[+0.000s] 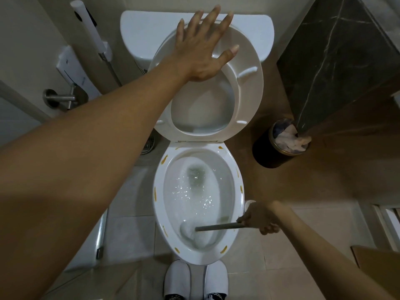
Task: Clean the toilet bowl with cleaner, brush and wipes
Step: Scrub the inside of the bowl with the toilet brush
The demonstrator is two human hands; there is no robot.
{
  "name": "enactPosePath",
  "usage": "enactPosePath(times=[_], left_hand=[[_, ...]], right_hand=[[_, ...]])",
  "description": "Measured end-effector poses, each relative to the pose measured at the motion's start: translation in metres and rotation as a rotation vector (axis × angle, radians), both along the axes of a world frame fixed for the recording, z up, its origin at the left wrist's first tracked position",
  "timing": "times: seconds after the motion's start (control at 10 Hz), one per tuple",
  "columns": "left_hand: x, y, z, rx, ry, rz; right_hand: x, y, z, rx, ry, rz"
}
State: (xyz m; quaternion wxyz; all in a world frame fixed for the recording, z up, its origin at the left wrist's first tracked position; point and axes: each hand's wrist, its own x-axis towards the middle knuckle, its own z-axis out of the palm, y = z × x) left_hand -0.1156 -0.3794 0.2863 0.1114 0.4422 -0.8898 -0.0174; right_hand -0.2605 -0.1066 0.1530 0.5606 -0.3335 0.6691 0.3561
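The white toilet bowl (159, 191) stands open below me, water swirling and foaming inside it. Orange-brown smears dot its rim. The seat and lid (249, 87) are raised against the tank (140, 33). My left hand (203, 46) reaches forward with fingers spread straight, over the top of the raised seat. My right hand (259, 217) grips the grey handle of the toilet brush (216, 227) at the bowl's right side. The brush head is down in the water at the near end of the bowl, blurred by foam.
A dark round waste bin (268, 154) with crumpled paper stands on the floor to the right, beside a dark marble cabinet (337, 61). A bidet sprayer (91, 31) and paper holder (62, 97) hang on the left wall. My white slippers (177, 280) stand before the bowl.
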Motion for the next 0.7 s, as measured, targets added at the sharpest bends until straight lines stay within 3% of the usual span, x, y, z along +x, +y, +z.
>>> enactPosePath(times=[0.3, 0.7], left_hand=[[0.0, 0.0, 0.0, -0.004, 0.0, 0.002], [-0.001, 0.002, 0.001, 0.006, -0.003, 0.002]], right_hand=[[0.029, -0.025, -0.036, -0.528, -0.11, -0.034], [0.003, -0.019, -0.019, -0.279, -0.089, -0.042]])
